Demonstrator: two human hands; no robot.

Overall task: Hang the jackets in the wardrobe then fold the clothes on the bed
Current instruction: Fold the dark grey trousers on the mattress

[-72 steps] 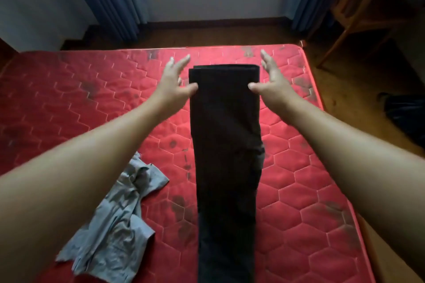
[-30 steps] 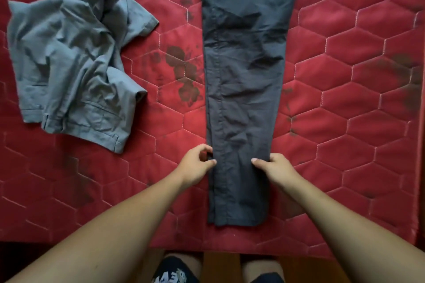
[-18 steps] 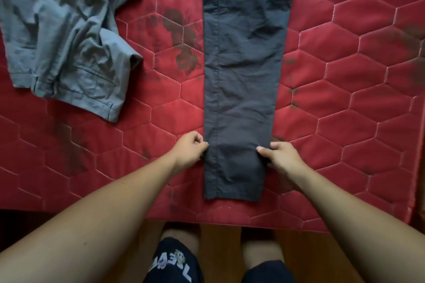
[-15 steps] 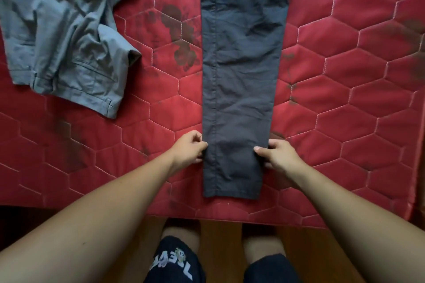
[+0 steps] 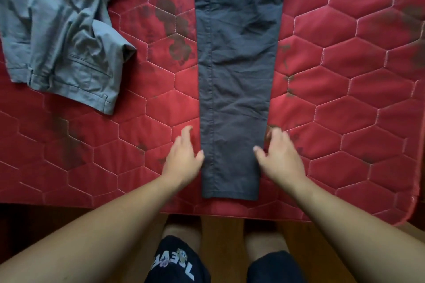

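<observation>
Bed (image 5: pixel 345 99), red quilted, fills the frame. Dark trousers (image 5: pixel 234 76), flat lengthwise at centre, hem close to the bed's lower edge; risk: an uneven lift skews the stacked legs, or the hem slips off. Grey shorts (image 5: pixel 57 37), crumpled, upper left, unfolded. Left hand (image 5: pixel 184 158) and right hand (image 5: pixel 280 158) flank the hem, fingers spread, gripping nothing

We lose the far end of the long dark grey trousers (image 5: pixel 234 76) past the top edge, and the crumpled light grey shorts (image 5: pixel 62 30) run off top and left. The right hand (image 5: pixel 280 158) smears with blur at the fingers (the left hand (image 5: pixel 184 156) likewise), so we cannot tell whether they touch cloth.
</observation>
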